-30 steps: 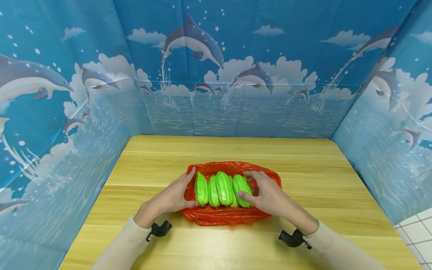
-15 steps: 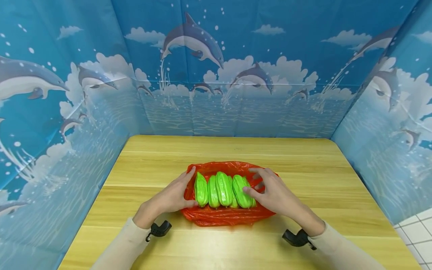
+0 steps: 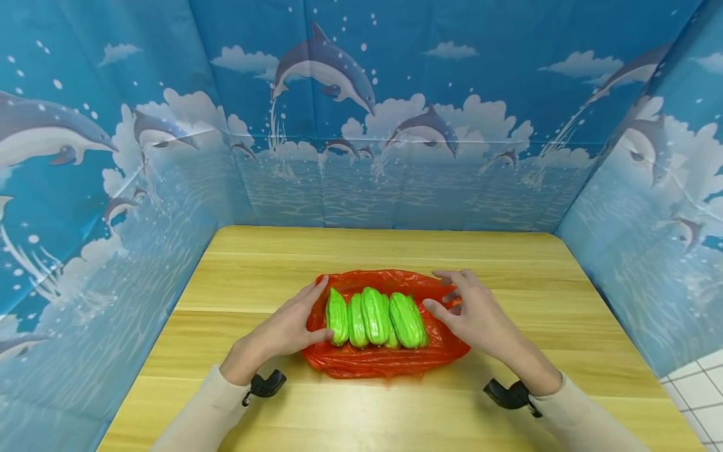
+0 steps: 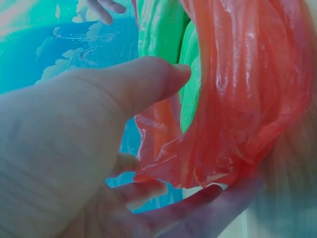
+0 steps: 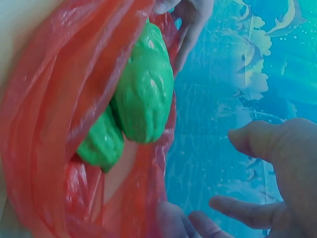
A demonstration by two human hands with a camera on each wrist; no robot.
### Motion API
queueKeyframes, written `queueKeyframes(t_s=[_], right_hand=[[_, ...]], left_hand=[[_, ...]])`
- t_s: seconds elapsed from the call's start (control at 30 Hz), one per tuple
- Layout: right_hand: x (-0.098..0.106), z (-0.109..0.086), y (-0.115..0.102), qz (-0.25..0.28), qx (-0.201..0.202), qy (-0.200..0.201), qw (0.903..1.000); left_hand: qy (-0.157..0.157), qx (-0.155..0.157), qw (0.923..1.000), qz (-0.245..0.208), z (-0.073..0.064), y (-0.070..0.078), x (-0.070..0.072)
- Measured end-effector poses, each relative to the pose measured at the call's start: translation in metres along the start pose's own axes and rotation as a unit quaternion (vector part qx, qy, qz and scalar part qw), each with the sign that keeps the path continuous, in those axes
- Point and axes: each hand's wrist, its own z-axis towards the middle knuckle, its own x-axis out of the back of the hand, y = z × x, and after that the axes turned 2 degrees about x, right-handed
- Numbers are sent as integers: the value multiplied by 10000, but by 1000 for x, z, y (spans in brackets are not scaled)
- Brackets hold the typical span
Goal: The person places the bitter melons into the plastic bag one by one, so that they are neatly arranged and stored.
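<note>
A red plastic bag [image 3: 384,365] lies on the table with its mouth spread wide. Several bright green, ridged bitter gourds [image 3: 375,317] lie side by side in it. At the bag's left end is my left hand [image 3: 289,328], thumb and fingers spread around the edge; its thumb [image 4: 153,82] reaches over the opening by a gourd [image 4: 161,32]. My right hand [image 3: 482,317] stands at the right end with fingers loosely bent and nothing held. In the right wrist view its thumb [image 5: 257,140] is apart from the gourds [image 5: 146,84], and some fingertips are at the red film.
The wood-grain table [image 3: 361,414] extends around the bag on all sides. A blue dolphin-print curtain [image 3: 361,182] encloses the back and both sides. White floor tiles [image 3: 700,389] show at the lower right. Black wrist cameras [image 3: 510,394] sit by both sleeves.
My right hand has moved right, away from the rightmost gourd toward the bag's right edge. The left hand has stayed nearly in place. The gourds look barely changed.
</note>
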Motion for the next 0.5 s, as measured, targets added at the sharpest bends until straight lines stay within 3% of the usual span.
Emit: queueKeyframes(t_s=[0.2, 0.5], right_hand=[[5, -4, 8, -71, 99, 151, 9998], [13, -7, 19, -298, 187, 593, 9976]], left_hand=[[133, 43, 9998, 109, -2, -3, 2], [664, 44, 9969, 430, -5, -5, 7]])
